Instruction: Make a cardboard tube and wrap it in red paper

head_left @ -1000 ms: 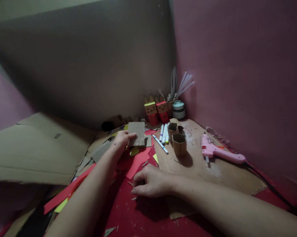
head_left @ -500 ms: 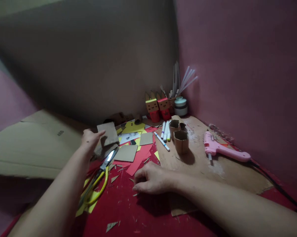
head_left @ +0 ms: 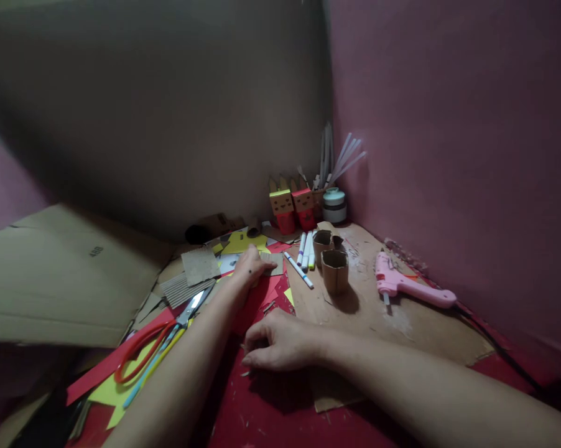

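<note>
My left hand (head_left: 251,266) reaches over the paper pile, its thumb lying across a small cardboard square (head_left: 277,264); its other fingertips are hard to make out. Left of it, a larger cardboard square (head_left: 200,265) rests on a corrugated piece (head_left: 182,289). Closer to me, my right hand (head_left: 278,342) is curled above the red tabletop (head_left: 243,417), thumb and forefinger close together. What its fingers hold, if anything, is hidden; a tiny scrap lies by the fingertips. Red-handled scissors (head_left: 145,354) and a yellow handle lie beside my left forearm.
Two cardboard tubes (head_left: 335,274) and several markers (head_left: 299,270) stand or lie on a cardboard sheet (head_left: 369,330). A pink glue gun (head_left: 413,286) with a black cord is at right. Two box-headed figures (head_left: 292,205) stand behind. A large cardboard panel (head_left: 66,274) leans left.
My left hand has let go of the larger cardboard square, which now lies flat, and has moved right to the small square. My right hand keeps its curled pose. The view has shifted slightly.
</note>
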Available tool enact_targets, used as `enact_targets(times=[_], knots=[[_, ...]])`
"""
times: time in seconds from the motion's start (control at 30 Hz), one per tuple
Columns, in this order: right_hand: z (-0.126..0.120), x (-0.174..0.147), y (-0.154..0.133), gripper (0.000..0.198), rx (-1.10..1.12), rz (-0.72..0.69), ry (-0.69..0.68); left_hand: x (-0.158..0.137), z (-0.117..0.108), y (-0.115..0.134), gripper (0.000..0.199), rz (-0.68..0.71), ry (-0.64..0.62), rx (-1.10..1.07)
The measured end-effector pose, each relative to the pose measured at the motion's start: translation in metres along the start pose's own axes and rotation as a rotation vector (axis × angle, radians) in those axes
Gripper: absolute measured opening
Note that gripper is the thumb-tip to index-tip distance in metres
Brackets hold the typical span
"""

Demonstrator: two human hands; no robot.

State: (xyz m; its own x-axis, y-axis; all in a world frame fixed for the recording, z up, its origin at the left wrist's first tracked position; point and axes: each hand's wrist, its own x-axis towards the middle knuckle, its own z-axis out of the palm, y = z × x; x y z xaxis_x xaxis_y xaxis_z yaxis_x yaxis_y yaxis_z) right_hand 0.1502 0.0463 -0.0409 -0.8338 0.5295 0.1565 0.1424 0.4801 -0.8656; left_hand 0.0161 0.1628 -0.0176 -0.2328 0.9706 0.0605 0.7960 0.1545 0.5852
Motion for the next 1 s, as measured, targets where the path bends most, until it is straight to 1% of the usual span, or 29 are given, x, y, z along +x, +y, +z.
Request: enact_targets(times=[0.07, 0.17, 0.27, 0.37, 0.43, 0.5, 0.6, 0.67, 0.77, 0.83, 0.9, 1.0], knots=[[-0.001, 0.0, -0.001, 0.01, -0.021, 0.0, -0.006, 0.002, -0.005, -0.002, 0.035, -0.006, -0.007, -0.041], [-0.002, 0.0, -0.003, 0.011, -0.044, 0.022, -0.021, 0.001, -0.019, -0.006, 0.034, -0.018, -0.049, -0.138], [-0.002, 0.0, -0.003, 0.011, -0.065, 0.02, -0.023, -0.006, -0.038, -0.012, 0.032, -0.037, -0.084, -0.217], [-0.003, 0.0, -0.004, 0.011, -0.059, 0.031, -0.019, -0.015, -0.061, -0.023, 0.026, -0.051, -0.079, -0.253], [-0.003, 0.0, -0.005, 0.011, -0.063, 0.039, -0.023, -0.019, -0.077, -0.033, 0.019, -0.055, -0.036, -0.263], [-0.003, -0.001, -0.006, 0.011, -0.076, 0.04, -0.031, -0.022, -0.093, -0.045, 0.014, -0.065, 0.034, -0.261], [-0.003, -0.001, -0.006, 0.011, -0.08, 0.037, -0.04, -0.024, -0.111, -0.063, 0.016, -0.08, 0.119, -0.221], [-0.003, -0.001, -0.006, 0.011, -0.075, 0.035, -0.038, -0.026, -0.117, -0.072, 0.021, -0.081, 0.185, -0.163], [-0.002, 0.0, -0.005, 0.011, -0.076, 0.034, -0.024, -0.031, -0.115, -0.075, 0.039, -0.033, 0.34, -0.045], [-0.002, 0.0, -0.004, 0.012, -0.076, 0.029, -0.02, -0.037, -0.105, -0.071, 0.045, 0.044, 0.387, 0.016], [-0.003, 0.0, -0.005, 0.012, -0.087, 0.02, -0.018, -0.047, -0.09, -0.065, 0.039, 0.136, 0.338, 0.042], [-0.003, -0.001, -0.006, 0.011, -0.097, 0.023, -0.006, -0.07, -0.064, -0.056, 0.028, 0.278, 0.186, 0.036]])
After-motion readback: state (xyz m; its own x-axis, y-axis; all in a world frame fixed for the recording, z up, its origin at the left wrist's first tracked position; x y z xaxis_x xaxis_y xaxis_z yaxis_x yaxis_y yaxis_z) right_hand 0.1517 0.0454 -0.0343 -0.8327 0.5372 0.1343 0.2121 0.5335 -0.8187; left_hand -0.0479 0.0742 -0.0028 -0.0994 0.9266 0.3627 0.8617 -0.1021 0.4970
